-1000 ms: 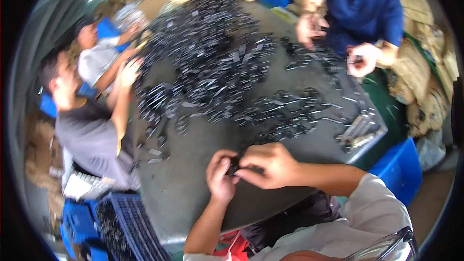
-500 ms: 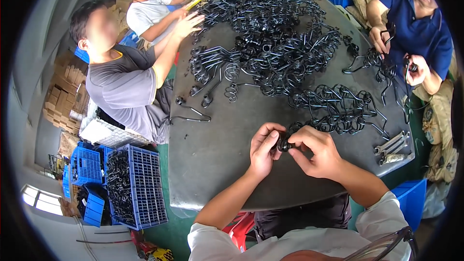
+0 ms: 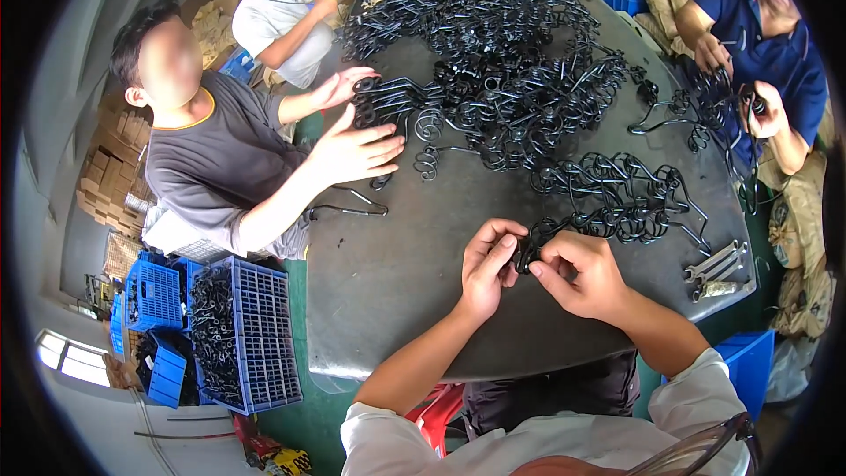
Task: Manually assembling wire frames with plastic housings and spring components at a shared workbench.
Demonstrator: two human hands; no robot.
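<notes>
A: ok so what's being held?

B: One small black part [image 3: 526, 256], as far as I can tell (fingers cover a lot of it), around 4 o'clock in the view, over the tabletop [image 3: 397, 308]. Left hand [image 3: 490, 269] pinches one side, right hand [image 3: 582, 273] pinches the other, thumb and fingers on both.

A: And the rest?

B: One big heap of coiled black rods [image 3: 493, 62] toward 12-1, way too tangled to count. One smaller bunch of coils [image 3: 617, 198] at 3, just beyond the right one. A few wrenches [image 3: 716, 261] slightly past 3, overlapping, no firm count.

A: People?

B: Three mostly visible: grey tee [image 3: 225, 159] at 10, white tee [image 3: 269, 31] at 11, navy polo [image 3: 793, 70] at 2. Also one large blue crate [image 3: 267, 335] at 8.
</notes>
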